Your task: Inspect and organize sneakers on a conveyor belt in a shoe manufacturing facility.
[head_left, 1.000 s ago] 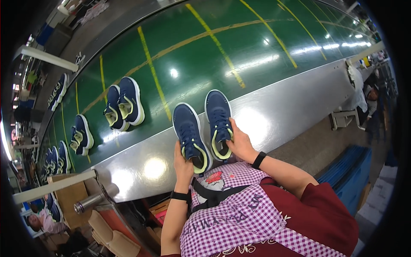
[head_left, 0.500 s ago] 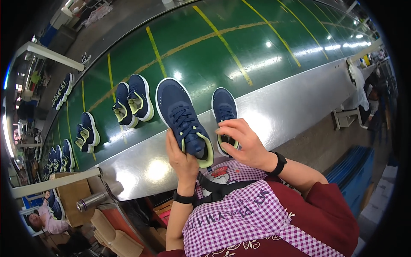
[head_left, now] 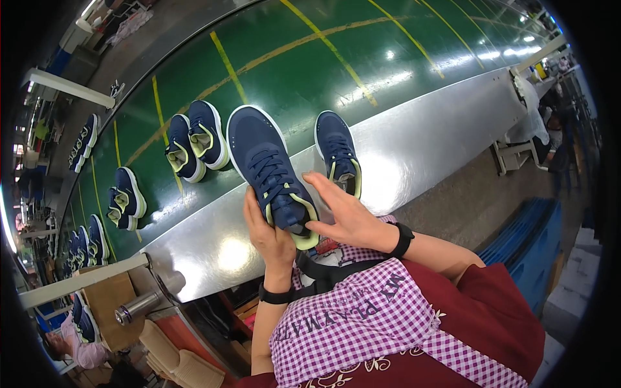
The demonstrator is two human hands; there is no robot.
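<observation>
Looking down, we see our left hand (head_left: 268, 229) wrapped around the heel end of a navy sneaker (head_left: 268, 171), thumb side against its left flank, holding it lifted off the counter (head_left: 446, 132) with the toe pointing away from us. Our right hand (head_left: 346, 216) is spread flat, its fingers (head_left: 323, 184) loose and apart, resting against the right side of the same shoe's collar near the yellow-green heel trim; it touches the shoe but is not clamped on it. Both wrists carry dark bands.

Just to the right of the raised shoe, a second navy sneaker (head_left: 339, 149) lies on the counter at the border between the brushed metal edge and the green conveyor belt (head_left: 310, 58), its toe away from us. Further left on the belt, a pair of matching sneakers (head_left: 194, 145) sits side by side, with another pair (head_left: 126, 199) beyond it and more following the curve toward the left rim. Yellow lines cross the belt. Below the counter's left end, we see a metal cylinder (head_left: 139, 307) sticking out and cardboard boxes (head_left: 107, 301) beside it.
</observation>
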